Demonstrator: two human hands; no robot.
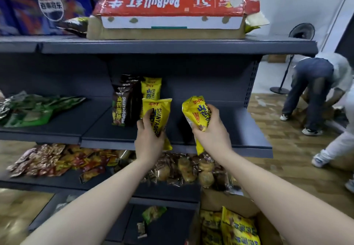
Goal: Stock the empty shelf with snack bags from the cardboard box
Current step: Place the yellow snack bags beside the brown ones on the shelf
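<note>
My left hand (148,135) grips a yellow snack bag (160,114) upright at the front of the dark middle shelf (239,129). Behind it stand more yellow bags (151,87) and a row of black bags (122,104). My right hand (212,129) holds a second yellow snack bag (195,110), tilted, above the bare right part of that shelf. The open cardboard box (229,202) sits at the bottom right with several yellow bags (239,227) inside.
Green bags (32,110) lie on the shelf's left. The shelf below holds red-brown packets (53,162) and clear pastry packs (187,170). A Red Bull carton (172,14) rests on the top shelf. Two people (316,91) stand on the floor at right.
</note>
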